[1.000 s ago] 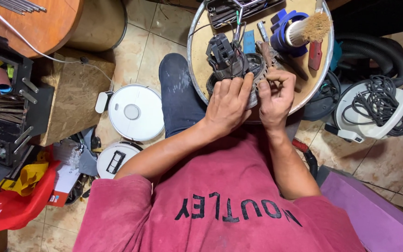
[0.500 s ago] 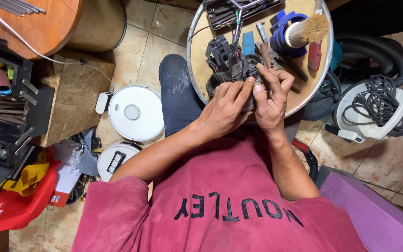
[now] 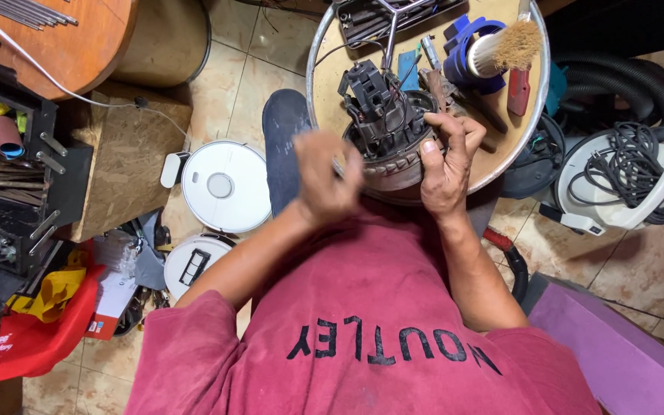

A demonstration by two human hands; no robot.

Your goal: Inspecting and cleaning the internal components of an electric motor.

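A motor, dark and round with black wiring and a plastic block on top, sits at the near edge of a round table, right in front of the person's chest. The right hand clasps its right side, thumb up against the rim and fingers curled over the top. The left hand is just beside the motor's left side, blurred, closed into a loose fist; something thin seems to stick out of it toward the motor, but what it is cannot be told. Both forearms run up from a red shirt, elbows bent and spread, the wrists meeting at the motor.

Farther back on the table lie a brush with pale bristles resting in a blue ring, a red-handled tool, a small blue piece and a dark tray of tools at the far edge.

On the tiled floor to the left lie two white round robot vacuums, one larger, one smaller and nearer the person. Beside them stands a wooden box, and left of that a black rack filled with tools. A red bag lies below it. To the right of the table a white vacuum body carries a coiled black cord, with a black hose behind it.
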